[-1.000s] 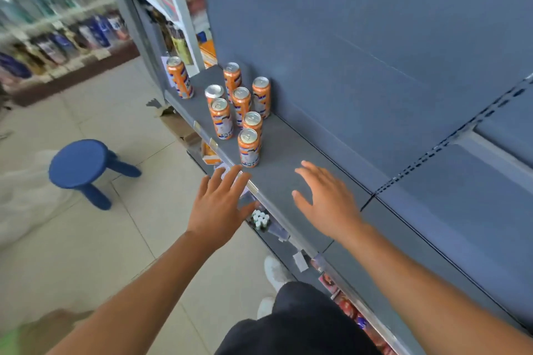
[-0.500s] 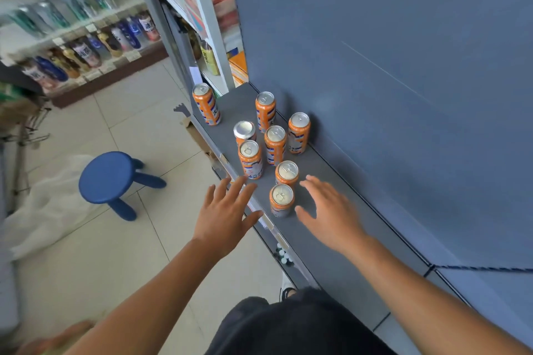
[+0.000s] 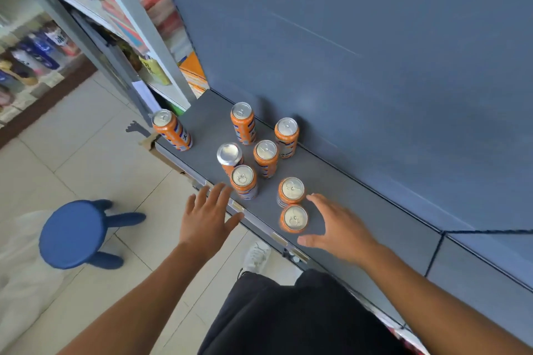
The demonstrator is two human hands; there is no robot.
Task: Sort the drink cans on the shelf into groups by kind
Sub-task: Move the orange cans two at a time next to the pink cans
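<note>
Several tall orange drink cans stand upright on a grey shelf [image 3: 360, 219]. One orange can [image 3: 173, 131] stands alone at the shelf's far left corner. The nearest can [image 3: 294, 218] sits close to the front edge, with another can [image 3: 292, 191] just behind it. One can with a plain silver top [image 3: 229, 155] stands in the middle cluster. My right hand [image 3: 337, 228] hovers spread open just right of the nearest can, thumb and fingers around it but apart from it. My left hand [image 3: 209, 217] is open with straight fingers at the shelf's front edge, below another can [image 3: 243, 181].
A blue backboard [image 3: 375, 52] rises behind the shelf. A blue stool [image 3: 72, 233] stands on the tiled floor at left. Packed shelves of goods fill the upper left. A cardboard piece [image 3: 150, 141] sticks out below the shelf's left end.
The view has shifted closer over the cans. Both hands have moved forward; my right hand now flanks the nearest can, and my left hand has reached the shelf's front edge.
</note>
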